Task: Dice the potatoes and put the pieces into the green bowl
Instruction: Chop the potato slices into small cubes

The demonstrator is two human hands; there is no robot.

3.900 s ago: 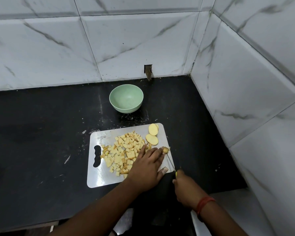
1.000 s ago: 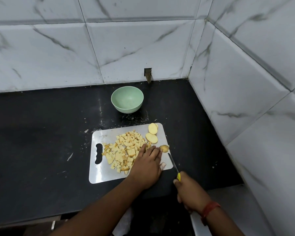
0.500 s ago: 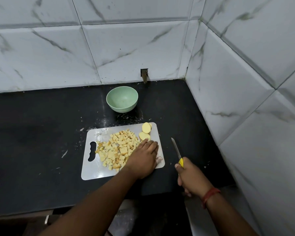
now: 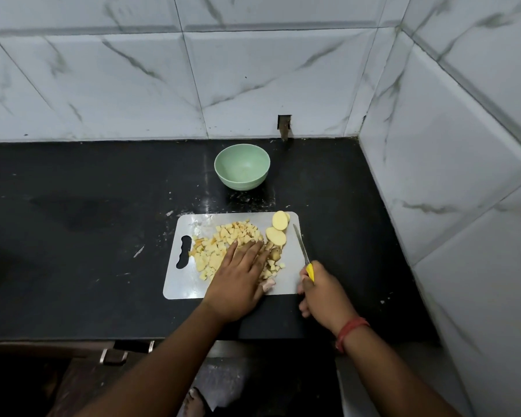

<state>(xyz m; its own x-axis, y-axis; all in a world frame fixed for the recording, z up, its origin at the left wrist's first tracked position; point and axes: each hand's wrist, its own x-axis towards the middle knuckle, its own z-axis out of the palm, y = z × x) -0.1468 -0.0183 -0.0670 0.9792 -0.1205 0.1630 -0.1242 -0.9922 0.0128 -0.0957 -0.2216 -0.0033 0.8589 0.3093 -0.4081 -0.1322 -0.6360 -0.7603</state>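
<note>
Hands first, nearest the camera: the left hand [image 4: 238,275] lies flat, fingers straight, over the heap of diced potato [image 4: 223,245] on the cutting board [image 4: 187,284], while the right hand [image 4: 322,291] grips the yellow handle of a knife [image 4: 302,249], its blade pointing away along the board's right edge, apart from the food. Beside the left fingertips sit a small skin-on end piece [image 4: 275,253] and two uncut potato slices [image 4: 277,229] at the far right corner. To do this step well, I would sweep the dice left with the flat palm to free cutting room, then bring the slices to the middle and keep fingertips tucked back from the blade. Beyond the board, the green bowl [image 4: 242,167] stands on the dark surface [image 4: 73,236], apparently holding no pieces yet. No brand, label or writing is readable anywhere.
</note>
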